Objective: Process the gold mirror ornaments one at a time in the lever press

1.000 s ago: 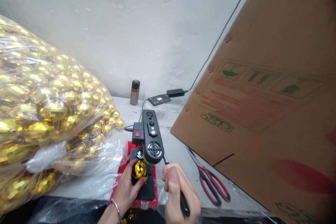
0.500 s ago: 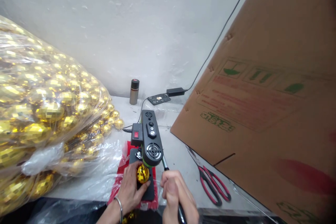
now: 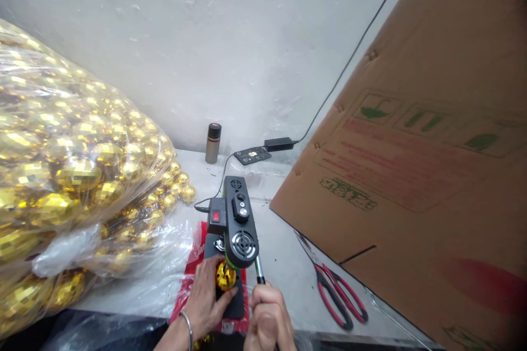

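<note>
A small black and green press machine [image 3: 237, 225] stands on a black base over a red sheet [image 3: 193, 269]. My left hand [image 3: 207, 299] pinches a small gold faceted ball [image 3: 225, 276] on the base, right under the machine's head. A fist of my right hand [image 3: 265, 321] is wrapped round the machine's lever handle [image 3: 259, 270] at the bottom edge of the view. A bracelet sits on my left wrist.
A big clear bag of gold faceted balls [image 3: 69, 175] fills the left. A large cardboard box [image 3: 411, 175] leans on the right. Red-handled scissors [image 3: 335, 296] lie by it. A grey bottle [image 3: 213, 143], a power adapter [image 3: 279, 144] and a cable sit by the wall.
My right hand has pulled the lever down and toward me. My left hand shifted the gold ball slightly right, under the machine's head, which now sits lower.
</note>
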Demonstrator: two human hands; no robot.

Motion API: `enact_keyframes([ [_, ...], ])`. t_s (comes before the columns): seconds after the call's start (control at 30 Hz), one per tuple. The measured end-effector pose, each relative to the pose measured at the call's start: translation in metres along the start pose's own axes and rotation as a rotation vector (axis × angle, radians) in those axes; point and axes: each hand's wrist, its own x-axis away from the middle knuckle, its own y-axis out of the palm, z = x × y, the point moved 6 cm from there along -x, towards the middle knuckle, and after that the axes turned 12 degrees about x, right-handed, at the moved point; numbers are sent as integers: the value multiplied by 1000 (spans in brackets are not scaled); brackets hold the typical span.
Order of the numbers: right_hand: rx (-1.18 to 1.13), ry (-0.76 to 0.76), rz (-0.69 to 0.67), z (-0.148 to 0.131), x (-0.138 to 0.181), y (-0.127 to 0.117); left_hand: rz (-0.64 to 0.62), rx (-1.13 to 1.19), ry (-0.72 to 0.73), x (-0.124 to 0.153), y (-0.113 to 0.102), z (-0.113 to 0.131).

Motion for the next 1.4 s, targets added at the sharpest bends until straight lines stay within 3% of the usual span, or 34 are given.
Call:
enact_keyframes([
  [0.27,-20,2,90,4,3,4,-2,4,0,0,-1,1],
  [0.47,-8,-132,75,12,4,2,20,5,-8,-1,0,0],
  [1.1,15,-172,139,14,3,3,-19,16,4,-2,4,-3],
  [1.4,3,-166,154,16,6,3,44,31,47,-2,3,-4],
])
